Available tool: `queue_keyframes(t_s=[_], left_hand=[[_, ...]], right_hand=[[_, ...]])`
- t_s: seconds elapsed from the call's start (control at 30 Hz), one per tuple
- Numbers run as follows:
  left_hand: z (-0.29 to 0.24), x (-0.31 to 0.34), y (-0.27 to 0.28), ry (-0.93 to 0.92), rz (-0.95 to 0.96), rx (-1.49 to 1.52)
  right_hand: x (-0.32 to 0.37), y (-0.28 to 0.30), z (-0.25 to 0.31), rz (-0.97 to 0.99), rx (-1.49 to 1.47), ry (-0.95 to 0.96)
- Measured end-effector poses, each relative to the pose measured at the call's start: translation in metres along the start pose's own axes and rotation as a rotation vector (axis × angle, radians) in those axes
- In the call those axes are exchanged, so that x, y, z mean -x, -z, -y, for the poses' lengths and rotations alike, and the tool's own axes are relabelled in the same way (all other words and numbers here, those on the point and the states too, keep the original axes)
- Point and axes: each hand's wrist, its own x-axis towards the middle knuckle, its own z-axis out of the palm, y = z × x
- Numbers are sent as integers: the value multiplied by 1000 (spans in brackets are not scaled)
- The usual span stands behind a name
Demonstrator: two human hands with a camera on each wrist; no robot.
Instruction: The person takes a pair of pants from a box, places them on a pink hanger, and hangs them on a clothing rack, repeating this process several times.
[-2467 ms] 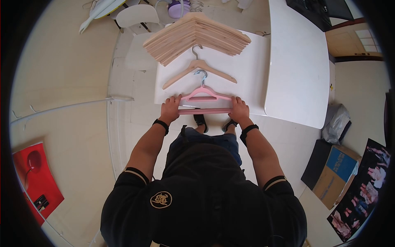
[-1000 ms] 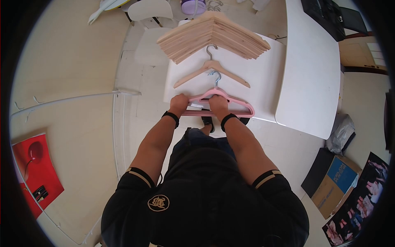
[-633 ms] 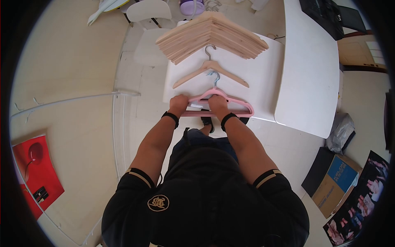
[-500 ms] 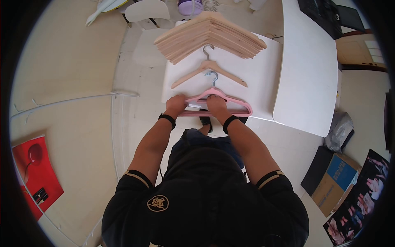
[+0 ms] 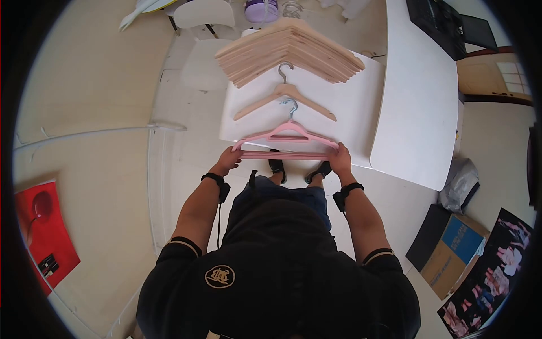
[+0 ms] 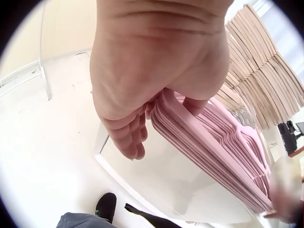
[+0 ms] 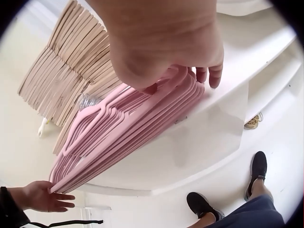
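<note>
A stack of pink clothes hangers [image 5: 288,133] lies at the table's near edge, its metal hooks pointing away from me. My left hand [image 5: 227,160] holds the stack's left end; in the left wrist view its thumb is on the inner side while the other fingers hang loosely beside the outer edge. Opposite it, my right hand [image 5: 341,160] grips the right end between thumb and fingers. The hangers' edges [image 6: 209,161] show as several close layers. Just beyond them lies a single wooden hanger [image 5: 286,90], and past that a large stack of wooden hangers [image 5: 289,48].
The white table [image 5: 350,127] adjoins a longer white table [image 5: 418,101] on the right. A white chair [image 5: 204,16] stands at the far left. A metal rail [image 5: 84,137] runs along the left, and a cardboard box [image 5: 454,248] stands on the floor at right.
Both hands have moved apart along the pink hangers, the right from the middle bar out to the right end, the left out to the left end. The wooden hangers have stayed put.
</note>
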Motion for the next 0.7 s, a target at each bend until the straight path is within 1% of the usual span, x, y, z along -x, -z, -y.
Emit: queue_keyframes(t_s=[0.03, 0.1, 0.13, 0.2, 0.23, 0.3, 0.43, 0.5, 0.57, 0.6, 0.67, 0.7], left_hand=[[0, -3, -3, 13, 21, 50], [-1, -6, -6, 27, 44, 99], [-2, -8, -7, 36, 28, 97], [-5, -7, -8, 42, 13, 93], [-6, -6, -10, 52, -10, 116], [-6, -6, -12, 63, -31, 139], [-4, -12, -18, 43, -95, 122], [-3, -13, -21, 47, -113, 116], [-2, -17, -23, 24, -173, 53], [-1, -20, -22, 25, -172, 52], [1, -26, -22, -34, -227, -151], [0, -26, -23, -34, -227, -150]], right_hand=[[-1, 0, 0, -2, 2, -2], [-4, -1, 4, 13, -7, -98], [-5, 0, 6, 11, -7, -98], [-7, 1, 11, 52, 49, -210], [-7, 2, 13, 50, 49, -211], [-7, 1, 15, 69, 100, -280], [-8, -2, 14, 76, 119, -294], [-9, -2, 11, 76, 129, -244], [-11, -3, 8, 81, 142, -235], [-12, -3, 6, 87, 155, -225], [-22, -18, -13, 103, 184, -196], [-23, -15, -8, 118, 213, -163]])
